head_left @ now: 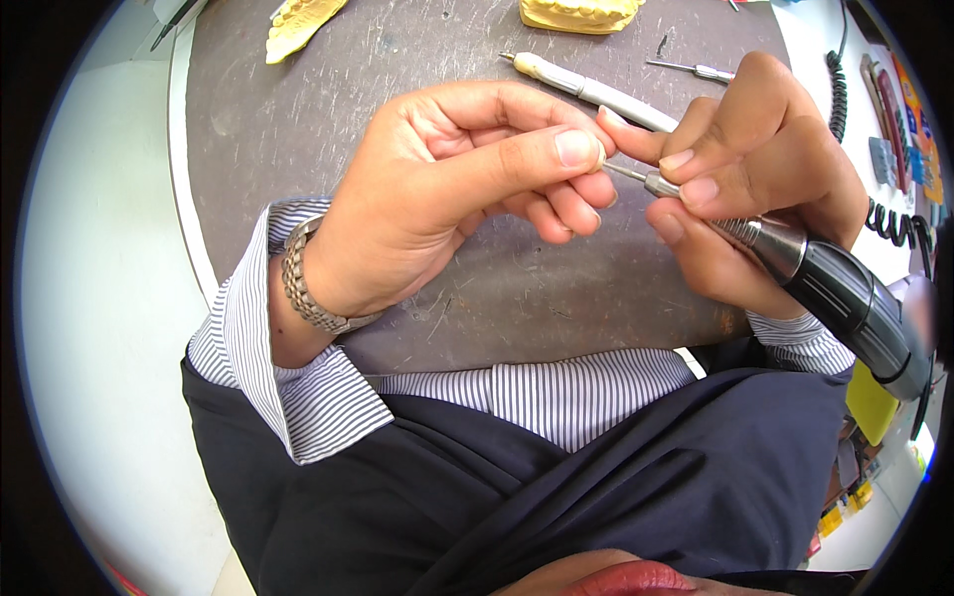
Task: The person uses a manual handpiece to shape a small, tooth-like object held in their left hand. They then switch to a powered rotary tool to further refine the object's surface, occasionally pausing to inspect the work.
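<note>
The black-and-silver cylindrical rotary handpiece (pixel 840 288) slants through the right hand (pixel 785 169), which grips its nose. Its slim metal bit (pixel 626 172) points up-left to the left hand (pixel 442 179), whose thumb and forefinger pinch a tiny, mostly hidden tan piece (pixel 600 159) above the scratched brown tabletop (pixel 447 323).

Place: dental lab | signs: yellow tooth casts (pixel 581 15), black-and-silver rotary handpiece (pixel 847 293), scratched dark worktop (pixel 527 308)
</note>
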### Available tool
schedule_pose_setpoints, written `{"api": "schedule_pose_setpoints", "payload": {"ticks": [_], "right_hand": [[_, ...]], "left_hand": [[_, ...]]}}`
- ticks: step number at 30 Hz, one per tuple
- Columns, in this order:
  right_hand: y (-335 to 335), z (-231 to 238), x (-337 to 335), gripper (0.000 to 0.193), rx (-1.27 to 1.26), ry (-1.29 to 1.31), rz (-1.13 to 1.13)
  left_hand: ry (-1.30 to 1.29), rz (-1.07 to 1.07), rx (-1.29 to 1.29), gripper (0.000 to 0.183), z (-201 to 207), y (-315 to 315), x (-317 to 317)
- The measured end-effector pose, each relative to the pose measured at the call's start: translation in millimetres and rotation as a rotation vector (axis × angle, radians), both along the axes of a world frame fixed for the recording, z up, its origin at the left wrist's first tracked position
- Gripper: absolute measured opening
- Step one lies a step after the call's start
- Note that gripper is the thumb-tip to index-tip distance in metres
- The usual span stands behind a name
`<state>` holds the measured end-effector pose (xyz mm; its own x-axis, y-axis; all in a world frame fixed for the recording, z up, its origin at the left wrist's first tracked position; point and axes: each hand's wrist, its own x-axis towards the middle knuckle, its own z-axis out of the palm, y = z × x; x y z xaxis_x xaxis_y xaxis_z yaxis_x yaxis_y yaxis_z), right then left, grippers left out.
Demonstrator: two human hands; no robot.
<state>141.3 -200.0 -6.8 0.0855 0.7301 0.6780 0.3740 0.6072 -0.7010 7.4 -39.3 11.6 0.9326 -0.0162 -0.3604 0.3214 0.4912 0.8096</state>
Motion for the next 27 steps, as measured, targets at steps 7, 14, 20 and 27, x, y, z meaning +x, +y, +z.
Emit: {"api": "schedule_pose_setpoints", "payload": {"ticks": [7,14,20,27], "right_hand": [[0,6,-4,0.026,-0.031,0.020,-0.034],[0,10,-5,0.025,-0.080,0.077,-0.019],[-2,19,-4,0.025,-0.174,0.071,-0.023],[-1,11,-6,0.022,-0.070,0.066,-0.041]], "left_hand": [[0.027,-0.023,-0.045,0.024,-1,1,-1],[0.040,-0.013,-0.036,0.021,2,0,-2],[0.040,-0.014,-0.071,0.019,4,1,-3],[0.061,-0.044,-0.088,0.019,6,2,-2]]}}
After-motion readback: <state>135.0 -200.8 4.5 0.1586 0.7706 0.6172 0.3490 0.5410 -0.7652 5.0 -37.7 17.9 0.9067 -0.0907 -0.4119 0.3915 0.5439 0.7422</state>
